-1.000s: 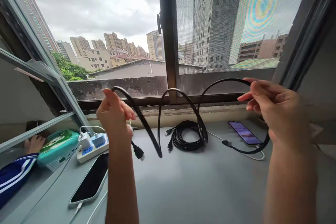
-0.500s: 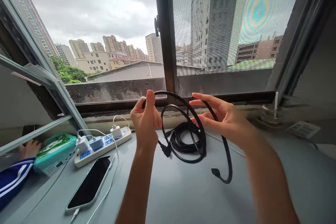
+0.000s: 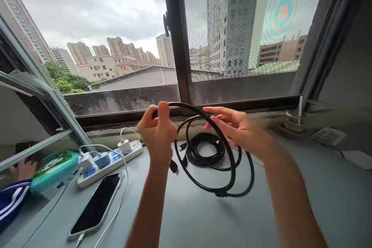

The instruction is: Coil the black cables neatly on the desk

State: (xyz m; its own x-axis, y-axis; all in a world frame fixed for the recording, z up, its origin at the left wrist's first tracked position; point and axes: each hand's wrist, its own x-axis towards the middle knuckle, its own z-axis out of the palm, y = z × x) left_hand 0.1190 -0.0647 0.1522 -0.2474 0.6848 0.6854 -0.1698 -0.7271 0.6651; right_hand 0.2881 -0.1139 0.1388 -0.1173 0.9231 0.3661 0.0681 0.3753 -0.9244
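My left hand (image 3: 158, 133) is closed on a black cable (image 3: 229, 174), pinching it near the top of its loops in front of the window. One plug of the cable hangs just below that hand. My right hand (image 3: 236, 130) has its fingers stretched out through the loops, the cable draped over them. The loops hang down above the grey ledge (image 3: 203, 217). A second coiled black cable (image 3: 205, 153) lies on the ledge behind the loops.
A white power strip (image 3: 109, 159) with chargers lies at the left, and a phone (image 3: 97, 205) on a white lead lies in front of it. A green packet (image 3: 52, 166) and another person's hand and blue sleeve (image 3: 13, 193) are at far left. A small glass (image 3: 292, 122) stands right.
My hands came together from wide apart. The long cable, stretched between them before, now hangs in loops. The view shifted, and the phone at the right is out of sight.
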